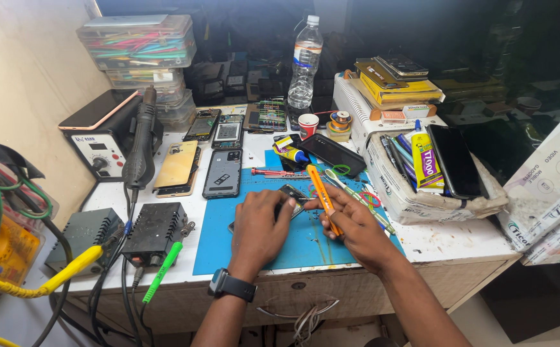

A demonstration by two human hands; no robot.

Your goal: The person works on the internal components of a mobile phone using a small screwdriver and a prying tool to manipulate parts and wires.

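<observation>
My left hand (259, 226) lies flat on a small phone part (293, 195) on the blue work mat (241, 244), pressing it down; a smartwatch sits on that wrist. My right hand (350, 228) grips an orange tool (322, 193) shaped like a pen or cutter, its tip pointing up and away, close to the phone part. Most of the part is hidden under my left fingers.
Several opened phones (222, 173) lie behind the mat. A hot-air station (103, 144) and black power unit (155, 231) stand left. A water bottle (306, 61), small cup (307, 124), glue tubes (426, 160) and a white box with a dark phone (455, 160) crowd the right.
</observation>
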